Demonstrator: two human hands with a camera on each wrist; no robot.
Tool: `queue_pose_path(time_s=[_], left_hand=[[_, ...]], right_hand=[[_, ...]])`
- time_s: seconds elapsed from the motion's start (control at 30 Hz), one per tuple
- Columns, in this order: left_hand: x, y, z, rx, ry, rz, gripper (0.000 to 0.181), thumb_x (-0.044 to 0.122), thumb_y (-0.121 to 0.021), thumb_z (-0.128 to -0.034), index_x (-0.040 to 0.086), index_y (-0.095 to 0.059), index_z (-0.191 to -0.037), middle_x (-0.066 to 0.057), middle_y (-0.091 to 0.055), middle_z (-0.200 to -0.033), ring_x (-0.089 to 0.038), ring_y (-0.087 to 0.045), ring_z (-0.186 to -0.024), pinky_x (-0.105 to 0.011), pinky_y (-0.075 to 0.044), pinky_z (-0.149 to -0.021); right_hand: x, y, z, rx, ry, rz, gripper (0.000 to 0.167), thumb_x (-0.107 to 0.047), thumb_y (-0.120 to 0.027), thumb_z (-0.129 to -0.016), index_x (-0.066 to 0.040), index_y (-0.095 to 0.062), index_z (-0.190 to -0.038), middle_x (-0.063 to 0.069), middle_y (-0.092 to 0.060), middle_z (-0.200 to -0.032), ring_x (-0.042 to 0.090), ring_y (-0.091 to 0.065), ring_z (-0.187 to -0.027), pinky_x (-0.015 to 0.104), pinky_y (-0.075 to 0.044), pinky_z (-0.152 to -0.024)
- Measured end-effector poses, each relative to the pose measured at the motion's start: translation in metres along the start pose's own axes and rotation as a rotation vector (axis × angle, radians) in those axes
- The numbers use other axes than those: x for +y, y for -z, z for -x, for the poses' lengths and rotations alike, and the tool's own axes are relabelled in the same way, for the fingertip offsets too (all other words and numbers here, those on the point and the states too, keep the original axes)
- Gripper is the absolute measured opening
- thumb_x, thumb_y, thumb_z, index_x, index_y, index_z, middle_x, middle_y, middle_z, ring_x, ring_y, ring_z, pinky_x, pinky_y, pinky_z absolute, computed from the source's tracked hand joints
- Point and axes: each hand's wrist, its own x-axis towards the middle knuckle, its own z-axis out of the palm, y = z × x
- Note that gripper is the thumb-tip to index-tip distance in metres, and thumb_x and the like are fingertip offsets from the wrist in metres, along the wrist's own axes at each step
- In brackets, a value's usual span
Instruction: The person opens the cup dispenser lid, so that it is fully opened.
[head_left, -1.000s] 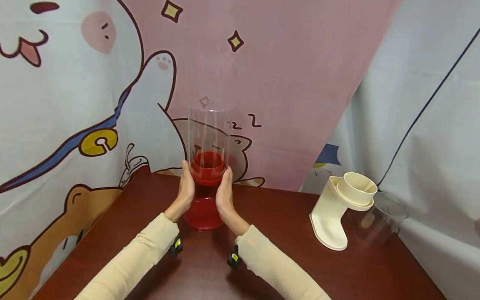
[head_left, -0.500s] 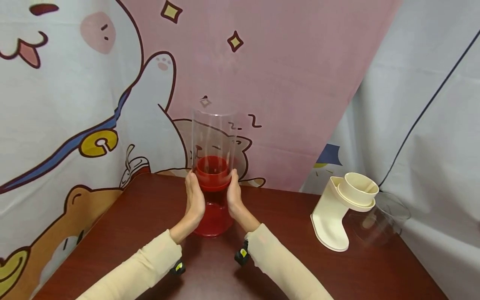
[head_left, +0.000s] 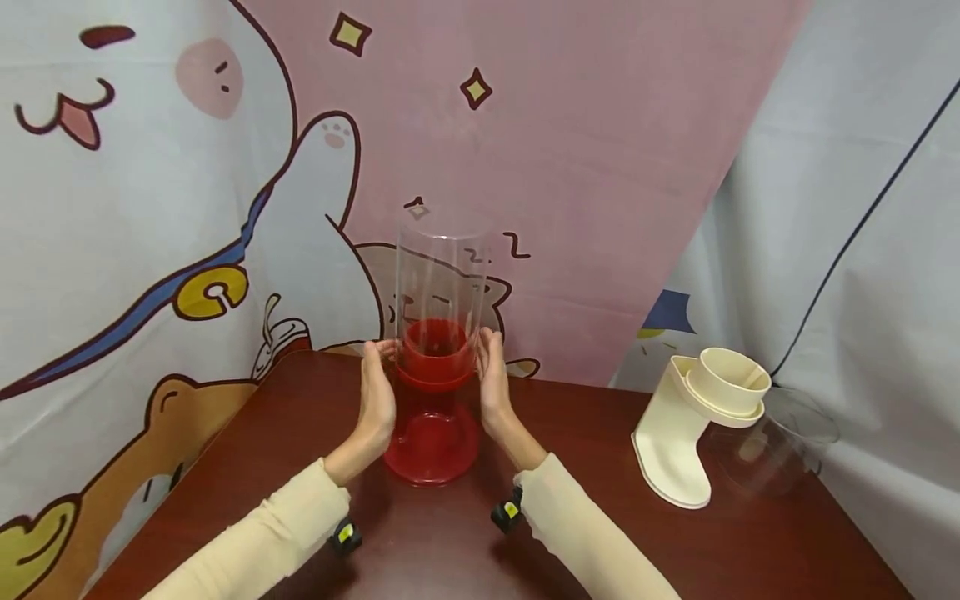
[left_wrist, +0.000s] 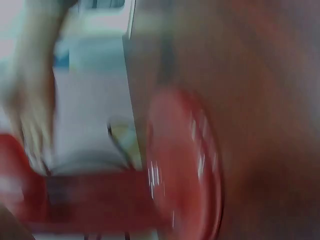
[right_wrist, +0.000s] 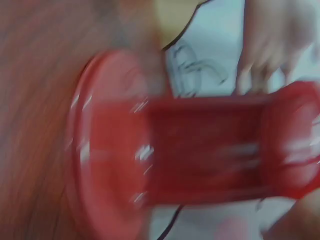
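Observation:
A red stand point(head_left: 431, 450) with a wide round base and a red cup-like top point(head_left: 435, 358) is upright on the table. A tall clear cylinder point(head_left: 441, 279) rises from its top. My left hand point(head_left: 375, 396) is at the stand's left side and my right hand point(head_left: 497, 387) at its right, both with relaxed fingers near the cup level. Whether the fingertips touch it, I cannot tell. Both wrist views are blurred; the red base point(left_wrist: 185, 165) shows in the left one and the red column point(right_wrist: 210, 150) in the right one.
On the right of the table point(head_left: 570, 517) stands a cream curved part point(head_left: 678, 442) with a ring-shaped top. Behind it, at the right edge, is a clear container point(head_left: 780, 442). A printed cloth point(head_left: 585, 208) hangs behind the table, with a dark cable point(head_left: 862, 221) at the right.
The stand and cylinder have moved to the right and a little nearer. My hands, earlier pressed against its sides, have spread apart. The head view has shifted slightly.

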Motion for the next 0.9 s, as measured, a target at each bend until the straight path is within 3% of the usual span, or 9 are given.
queue_pose_path(time_s=[0.1,0.17,0.23,0.33,0.4,0.5,0.63,0.83,0.9], left_hand=[[-0.005,0.011,-0.031,-0.039,-0.007,0.109,0.072,0.05,-0.004,-0.1068,-0.002,-0.033,-0.148,-0.024,-0.034,-0.152,-0.036,-0.029,-0.144,-0.05,-0.017,-0.122],[-0.009,0.015,-0.046,-0.12,0.039,0.137,0.082,0.06,-0.001,-0.1028,0.002,-0.031,-0.152,-0.019,-0.034,-0.155,-0.032,-0.03,-0.145,-0.046,-0.019,-0.122],[-0.014,0.017,-0.054,-0.21,0.092,0.154,0.091,0.068,0.001,-0.0981,0.005,-0.036,-0.152,-0.014,-0.044,-0.151,-0.026,-0.041,-0.139,-0.04,-0.029,-0.119],[-0.02,0.016,-0.054,-0.296,0.134,0.174,0.097,0.075,0.001,-0.094,0.009,-0.052,-0.141,-0.004,-0.066,-0.124,-0.017,-0.062,-0.111,-0.031,-0.047,-0.1],[-0.023,0.013,-0.05,-0.312,0.122,0.187,0.094,0.076,-0.002,-0.0941,0.012,-0.059,-0.133,0.002,-0.071,-0.107,-0.014,-0.065,-0.094,-0.028,-0.053,-0.088],[-0.023,0.009,-0.042,-0.307,0.103,0.188,0.087,0.075,-0.004,-0.0951,0.018,-0.056,-0.133,0.009,-0.067,-0.109,-0.009,-0.062,-0.097,-0.026,-0.05,-0.088],[-0.02,-0.001,-0.03,-0.235,0.076,0.178,0.083,0.073,-0.004,-0.0966,0.019,-0.049,-0.141,0.002,-0.055,-0.129,-0.012,-0.051,-0.115,-0.029,-0.039,-0.1],[-0.017,-0.02,-0.004,0.078,-0.02,0.111,0.069,0.054,-0.013,-0.1068,0.009,-0.055,-0.137,-0.013,-0.059,-0.132,-0.021,-0.051,-0.121,-0.038,-0.037,-0.109],[-0.016,-0.025,0.005,0.126,-0.046,0.08,0.06,0.045,-0.016,-0.1092,0.006,-0.048,-0.143,-0.012,-0.052,-0.142,-0.023,-0.046,-0.131,-0.041,-0.032,-0.116]], right_hand=[[-0.015,-0.011,0.017,0.123,0.077,-0.033,0.067,-0.047,-0.015,-0.108,-0.002,-0.019,-0.157,0.015,-0.02,-0.165,0.028,-0.018,-0.154,0.044,-0.012,-0.126],[-0.021,-0.022,0.027,0.146,0.078,-0.053,0.067,-0.047,-0.018,-0.108,-0.001,-0.018,-0.157,0.015,-0.02,-0.165,0.028,-0.016,-0.155,0.043,-0.011,-0.127],[-0.025,-0.033,0.038,0.137,0.06,-0.028,0.068,-0.046,-0.018,-0.108,0.0,-0.015,-0.158,0.015,-0.016,-0.166,0.029,-0.013,-0.155,0.045,-0.008,-0.127],[-0.026,-0.045,0.051,0.124,0.037,0.059,0.067,-0.045,-0.019,-0.108,-0.001,-0.011,-0.159,0.016,-0.012,-0.167,0.031,-0.009,-0.155,0.049,-0.005,-0.126],[-0.025,-0.049,0.056,0.119,0.033,0.134,0.067,-0.045,-0.019,-0.108,-0.003,-0.008,-0.159,0.014,-0.008,-0.168,0.03,-0.006,-0.156,0.051,-0.003,-0.126],[-0.022,-0.052,0.056,0.133,0.044,0.214,0.069,-0.049,-0.02,-0.107,-0.007,-0.006,-0.16,0.011,-0.005,-0.168,0.029,-0.001,-0.156,0.053,-0.002,-0.125],[-0.02,-0.047,0.05,0.147,0.069,0.242,0.072,-0.052,-0.019,-0.106,-0.006,-0.007,-0.16,0.013,-0.005,-0.168,0.03,0.001,-0.156,0.053,-0.002,-0.125],[-0.019,-0.028,0.039,0.046,0.096,0.138,0.068,-0.047,-0.014,-0.108,-0.001,-0.019,-0.157,0.017,-0.022,-0.164,0.032,-0.019,-0.152,0.051,-0.01,-0.125],[-0.019,-0.02,0.035,-0.003,0.085,0.09,0.069,-0.05,-0.012,-0.107,-0.004,-0.025,-0.156,0.015,-0.029,-0.16,0.029,-0.026,-0.15,0.05,-0.014,-0.125]])
